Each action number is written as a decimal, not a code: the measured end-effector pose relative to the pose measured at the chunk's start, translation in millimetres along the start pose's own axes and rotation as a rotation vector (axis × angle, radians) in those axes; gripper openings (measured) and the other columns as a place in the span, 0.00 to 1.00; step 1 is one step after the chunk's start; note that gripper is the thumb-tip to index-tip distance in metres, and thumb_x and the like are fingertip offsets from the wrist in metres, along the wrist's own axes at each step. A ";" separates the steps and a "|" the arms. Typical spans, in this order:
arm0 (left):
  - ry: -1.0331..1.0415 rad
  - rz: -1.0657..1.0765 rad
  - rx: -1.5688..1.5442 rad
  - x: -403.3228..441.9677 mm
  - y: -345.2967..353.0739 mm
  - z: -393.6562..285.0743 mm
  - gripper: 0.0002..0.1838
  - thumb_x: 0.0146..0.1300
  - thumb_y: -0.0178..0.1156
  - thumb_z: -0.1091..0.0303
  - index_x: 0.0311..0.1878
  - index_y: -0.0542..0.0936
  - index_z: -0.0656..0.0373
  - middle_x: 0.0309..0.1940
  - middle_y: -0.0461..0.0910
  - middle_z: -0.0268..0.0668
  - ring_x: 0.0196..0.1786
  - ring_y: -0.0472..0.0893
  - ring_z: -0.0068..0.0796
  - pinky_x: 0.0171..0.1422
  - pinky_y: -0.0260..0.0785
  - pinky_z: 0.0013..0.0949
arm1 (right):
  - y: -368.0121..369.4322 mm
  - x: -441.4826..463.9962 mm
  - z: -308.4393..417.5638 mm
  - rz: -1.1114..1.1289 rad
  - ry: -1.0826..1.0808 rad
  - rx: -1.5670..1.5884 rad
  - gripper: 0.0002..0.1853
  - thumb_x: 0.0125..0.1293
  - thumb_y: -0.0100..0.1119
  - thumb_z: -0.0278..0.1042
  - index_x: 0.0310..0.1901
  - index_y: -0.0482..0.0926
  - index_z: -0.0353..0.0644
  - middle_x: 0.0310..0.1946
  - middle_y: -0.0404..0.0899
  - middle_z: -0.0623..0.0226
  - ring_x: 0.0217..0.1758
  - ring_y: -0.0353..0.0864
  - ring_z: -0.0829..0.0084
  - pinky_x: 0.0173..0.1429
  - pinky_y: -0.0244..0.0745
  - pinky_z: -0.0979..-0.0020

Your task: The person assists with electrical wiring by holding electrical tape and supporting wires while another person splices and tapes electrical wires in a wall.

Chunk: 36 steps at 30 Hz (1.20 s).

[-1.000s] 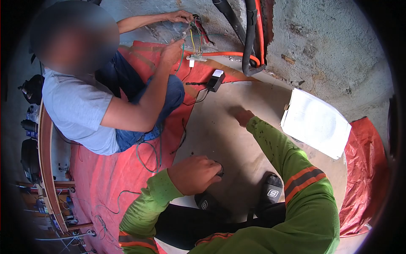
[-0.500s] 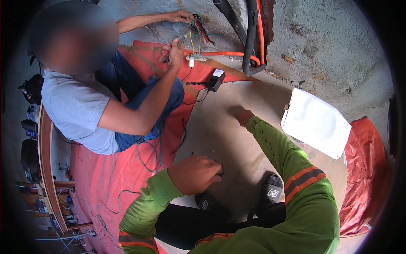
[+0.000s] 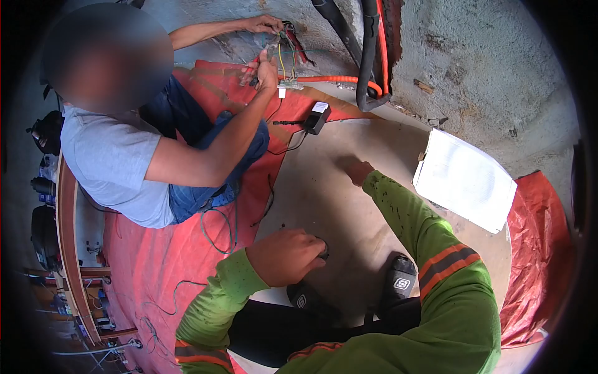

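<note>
My left hand (image 3: 285, 257) is closed round a small dark object, of which only an edge shows at the fingertips, above my left sandal (image 3: 305, 298). Farther forward, my right hand (image 3: 358, 172) is held low over the beige floor (image 3: 311, 187); its fingers are hidden in shadow and behind the wrist. A black adapter (image 3: 317, 118) with a white label lies between that hand and the co-worker. White papers (image 3: 464, 181) rest to the right of my right forearm.
A co-worker (image 3: 112, 156) sits at the left on red sheeting (image 3: 156, 268), both hands at wires (image 3: 283, 56) by the wall, one holding a tool. Black pipes (image 3: 367, 56) and an orange conduit (image 3: 339, 79) run down the wall. Crumpled red sheeting (image 3: 539, 249) lies at the right.
The co-worker's lower hand has moved with the tool, first back from the wires and then up to them again. Both my hands have stayed in place.
</note>
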<state>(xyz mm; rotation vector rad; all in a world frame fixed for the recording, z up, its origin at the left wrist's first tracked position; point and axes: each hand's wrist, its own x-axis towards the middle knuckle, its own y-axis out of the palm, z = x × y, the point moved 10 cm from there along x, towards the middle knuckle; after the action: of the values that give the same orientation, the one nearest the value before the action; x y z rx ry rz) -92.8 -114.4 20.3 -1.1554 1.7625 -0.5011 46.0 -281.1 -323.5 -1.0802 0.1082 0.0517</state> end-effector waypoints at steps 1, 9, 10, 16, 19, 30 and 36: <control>0.003 -0.003 0.000 -0.1 0.3 0.1 0.12 0.70 0.58 0.61 0.45 0.77 0.61 0.38 0.80 0.47 0.48 0.80 0.51 0.54 0.71 0.49 | 0.1 0.0 0.1 0.001 0.001 0.001 0.10 0.54 0.62 0.26 0.38 0.85 0.44 0.38 0.86 0.58 0.42 0.87 0.58 0.38 0.82 0.56; 0.015 -0.016 -0.010 0.4 0.6 0.3 0.12 0.70 0.59 0.61 0.45 0.77 0.61 0.38 0.80 0.47 0.48 0.80 0.51 0.54 0.71 0.49 | 1.4 0.5 0.9 0.009 -0.009 0.008 0.10 0.54 0.62 0.26 0.38 0.85 0.44 0.38 0.86 0.58 0.42 0.87 0.58 0.38 0.82 0.56; 0.014 -0.014 -0.008 0.6 0.5 0.4 0.11 0.70 0.59 0.61 0.45 0.77 0.61 0.38 0.81 0.46 0.48 0.80 0.50 0.54 0.71 0.49 | 1.4 0.7 1.0 0.009 -0.009 0.007 0.10 0.53 0.62 0.26 0.38 0.85 0.44 0.38 0.86 0.58 0.42 0.87 0.58 0.38 0.82 0.56; 0.006 -0.001 0.009 0.7 -0.1 0.5 0.12 0.69 0.59 0.61 0.45 0.78 0.60 0.38 0.81 0.46 0.48 0.80 0.50 0.54 0.71 0.48 | 2.6 1.9 1.3 0.014 -0.017 0.013 0.09 0.53 0.62 0.26 0.38 0.85 0.44 0.38 0.86 0.58 0.42 0.87 0.58 0.38 0.82 0.57; 0.008 -0.013 0.014 -0.6 0.0 0.7 0.12 0.69 0.59 0.61 0.45 0.78 0.61 0.38 0.81 0.45 0.48 0.80 0.50 0.54 0.71 0.48 | 3.0 1.5 1.3 0.017 -0.020 0.015 0.09 0.53 0.62 0.26 0.38 0.85 0.44 0.38 0.86 0.58 0.42 0.87 0.58 0.38 0.82 0.57; 0.032 -0.104 -0.030 -5.1 -8.2 -1.5 0.11 0.68 0.58 0.63 0.40 0.78 0.64 0.36 0.82 0.49 0.44 0.81 0.54 0.52 0.72 0.51 | 12.0 -3.3 1.5 0.041 -0.055 0.033 0.09 0.53 0.62 0.26 0.37 0.85 0.44 0.37 0.86 0.58 0.42 0.87 0.58 0.38 0.82 0.57; -0.005 -0.502 -0.022 -15.2 -56.8 6.7 0.10 0.68 0.60 0.64 0.40 0.78 0.63 0.34 0.81 0.49 0.41 0.80 0.54 0.47 0.72 0.50 | 39.3 1.7 -9.6 0.148 -0.107 0.051 0.09 0.53 0.62 0.26 0.37 0.85 0.44 0.37 0.86 0.58 0.42 0.87 0.58 0.38 0.82 0.57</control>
<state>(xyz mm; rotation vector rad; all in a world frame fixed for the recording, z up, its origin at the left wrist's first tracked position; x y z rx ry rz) -57.6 -127.1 66.3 -1.6203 1.4686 -0.7724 43.4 -271.1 -362.7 -1.0147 0.0921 0.2382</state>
